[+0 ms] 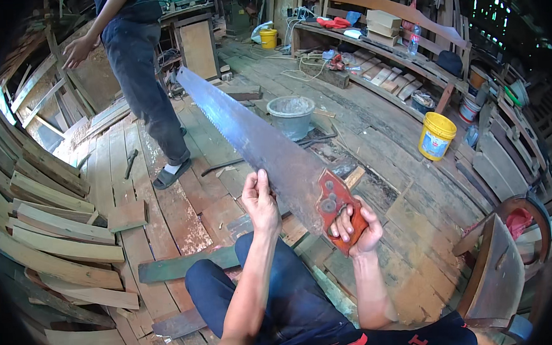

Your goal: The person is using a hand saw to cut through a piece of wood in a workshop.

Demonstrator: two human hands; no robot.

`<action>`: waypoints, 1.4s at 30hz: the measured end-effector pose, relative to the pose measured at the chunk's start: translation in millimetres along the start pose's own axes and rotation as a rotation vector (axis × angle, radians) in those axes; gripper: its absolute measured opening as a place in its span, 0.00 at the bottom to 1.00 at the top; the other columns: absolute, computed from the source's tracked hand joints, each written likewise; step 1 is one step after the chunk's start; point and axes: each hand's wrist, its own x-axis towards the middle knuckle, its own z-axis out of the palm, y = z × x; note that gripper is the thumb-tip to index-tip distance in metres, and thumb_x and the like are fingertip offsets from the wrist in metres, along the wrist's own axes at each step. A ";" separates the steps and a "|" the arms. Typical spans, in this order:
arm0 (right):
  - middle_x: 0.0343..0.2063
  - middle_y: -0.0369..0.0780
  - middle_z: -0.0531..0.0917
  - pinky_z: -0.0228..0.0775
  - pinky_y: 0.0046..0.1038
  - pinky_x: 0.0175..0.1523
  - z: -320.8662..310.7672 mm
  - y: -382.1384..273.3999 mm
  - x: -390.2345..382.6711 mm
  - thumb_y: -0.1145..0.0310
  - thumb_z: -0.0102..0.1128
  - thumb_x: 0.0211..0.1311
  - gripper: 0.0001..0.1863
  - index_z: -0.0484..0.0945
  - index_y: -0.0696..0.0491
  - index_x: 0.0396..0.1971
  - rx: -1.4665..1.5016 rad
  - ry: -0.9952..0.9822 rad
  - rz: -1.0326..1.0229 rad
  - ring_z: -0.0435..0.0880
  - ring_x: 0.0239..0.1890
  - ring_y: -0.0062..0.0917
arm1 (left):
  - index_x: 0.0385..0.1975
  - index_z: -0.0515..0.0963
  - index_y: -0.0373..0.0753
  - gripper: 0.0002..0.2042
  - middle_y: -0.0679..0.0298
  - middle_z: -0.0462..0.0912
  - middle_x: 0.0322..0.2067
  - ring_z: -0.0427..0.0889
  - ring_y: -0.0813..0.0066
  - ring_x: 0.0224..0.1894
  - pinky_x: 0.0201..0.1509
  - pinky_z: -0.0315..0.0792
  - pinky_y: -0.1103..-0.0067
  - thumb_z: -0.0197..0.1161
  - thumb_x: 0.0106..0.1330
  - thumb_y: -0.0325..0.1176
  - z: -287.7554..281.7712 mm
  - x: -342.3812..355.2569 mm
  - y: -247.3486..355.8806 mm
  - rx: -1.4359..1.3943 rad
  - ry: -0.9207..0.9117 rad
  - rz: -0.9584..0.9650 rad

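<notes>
A handsaw (255, 136) with a long grey blade and a worn red-brown handle is held up in front of me, its narrow tip pointing away to the upper left. My right hand (360, 230) wraps round the handle, several fingers coming through its opening. At the toothed edge, about mid-blade, my left hand (262, 205) is closed with the thumb pressed to the blade; the fingertips behind are partly hidden. Below the hands are my knees in dark blue trousers. A dark green curved board (187, 264) lies on the floor beside my knee.
Many curved wooden pieces (66, 248) are stacked along the left. Another person (150, 85) stands at the far left. Ahead sits a grey tub (291, 116); a yellow bucket (437, 136) stands to the right. A cluttered bench (376, 49) lines the back right. The floor is planked (414, 265).
</notes>
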 end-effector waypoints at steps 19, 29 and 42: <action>0.10 0.30 0.61 0.50 0.19 0.07 -68.2 -49.5 -39.8 0.64 0.49 0.58 0.07 0.69 0.50 0.34 -0.251 0.389 -0.041 0.56 0.05 0.14 | 0.47 0.73 0.32 0.28 0.50 0.77 0.46 0.74 0.60 0.52 0.51 0.70 0.68 0.60 0.54 0.49 -133.2 -21.4 -166.7 1.582 -0.773 -0.490; 0.11 0.32 0.62 0.50 0.19 0.09 -66.3 -66.8 -39.8 0.67 0.52 0.55 0.07 0.68 0.50 0.33 -0.440 0.444 -0.103 0.58 0.06 0.16 | 0.53 0.68 0.37 0.19 0.51 0.67 0.55 0.68 0.43 0.55 0.49 0.63 0.46 0.53 0.62 0.34 -71.1 -38.4 -207.4 2.112 -0.749 -0.608; 0.11 0.32 0.62 0.51 0.19 0.07 -78.3 -70.7 -59.7 0.68 0.50 0.57 0.06 0.69 0.52 0.34 -0.489 0.422 -0.094 0.57 0.05 0.15 | 0.49 0.69 0.31 0.23 0.48 0.74 0.47 0.76 0.57 0.51 0.51 0.73 0.68 0.60 0.55 0.35 -82.5 -49.3 -175.1 1.837 -0.983 -0.552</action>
